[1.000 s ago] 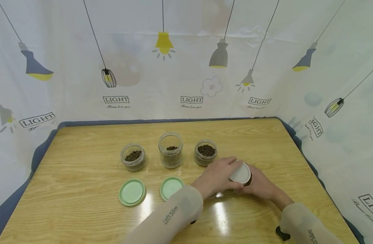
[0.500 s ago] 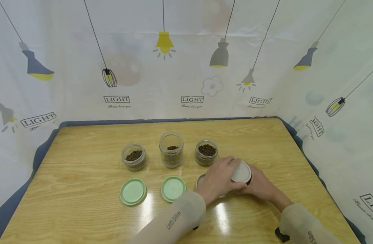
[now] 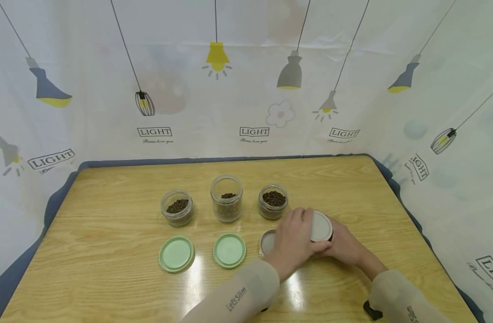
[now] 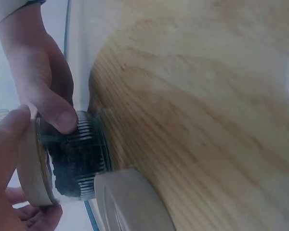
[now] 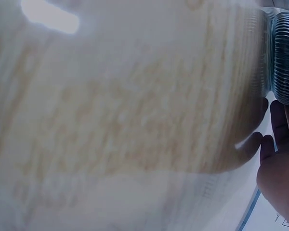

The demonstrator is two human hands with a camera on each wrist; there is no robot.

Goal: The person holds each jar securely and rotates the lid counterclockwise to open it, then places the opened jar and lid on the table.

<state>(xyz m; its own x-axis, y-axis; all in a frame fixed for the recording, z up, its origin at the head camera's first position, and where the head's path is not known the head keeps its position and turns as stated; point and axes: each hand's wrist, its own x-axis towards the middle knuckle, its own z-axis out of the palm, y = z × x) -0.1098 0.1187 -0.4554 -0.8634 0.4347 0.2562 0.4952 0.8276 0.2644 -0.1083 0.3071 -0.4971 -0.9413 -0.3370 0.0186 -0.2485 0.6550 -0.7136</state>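
My left hand (image 3: 292, 242) grips the pale grey lid (image 3: 321, 227) on top of a ribbed glass jar (image 4: 86, 159) from the left, fingers over the far rim and thumb at the near side. Dark contents show through the jar's glass in the left wrist view. From the right, my right hand (image 3: 345, 240) holds the jar's body, its thumb pressed on the ribbed side. A second grey lid (image 3: 266, 243) lies on the table beside the jar, partly covered by my left hand. In the right wrist view the jar appears only at the edge.
Behind my hands stand three uncovered glass jars with dark brown beans: a short left one (image 3: 177, 207), a taller middle one (image 3: 226, 202) and a short right one (image 3: 273, 202). Two green lids (image 3: 176, 254) lie in front of them on the wooden table (image 3: 109, 287).
My left hand has turned and shifted slightly right around the jar's lid, uncovering more of the grey lid on the table. The right hand has stayed nearly still.
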